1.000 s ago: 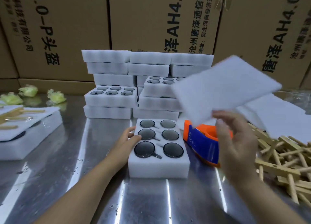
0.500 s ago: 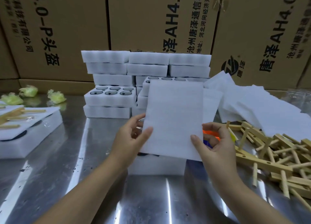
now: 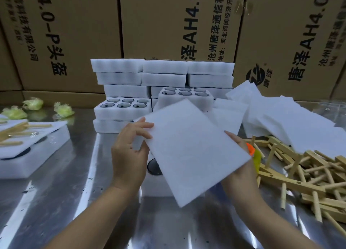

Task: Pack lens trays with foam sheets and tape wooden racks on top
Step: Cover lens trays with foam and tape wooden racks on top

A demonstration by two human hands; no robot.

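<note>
- While your left hand (image 3: 131, 155) pinches the foam sheet (image 3: 189, 151) by its left edge, thumb on top and fingers curled beneath, your right hand (image 3: 237, 166) holds the right edge, its fingers mostly hidden under the sheet.
- You hold the sheet tilted and skewed above the lens tray (image 3: 155, 184), which sits on the table (image 3: 93, 202) straight before you; only its near-left strip and one dark lens show.
- Turn the sheet until its edges run with the tray's, then lower it flat so no lens stays uncovered. Keep both grips light, since the foam looks soft and likely creases.
- Just beside your right hand lies the orange tape dispenser (image 3: 250, 150), mostly hidden; the sheet's right corner could catch it as you lower.
- Further right sprawls the heap of wooden racks (image 3: 309, 175), with loose foam sheets (image 3: 292, 121) behind it.
- Behind the tray rise stacked trays (image 3: 162, 76); at the left a covered tray (image 3: 28, 160) already carries a rack.
</note>
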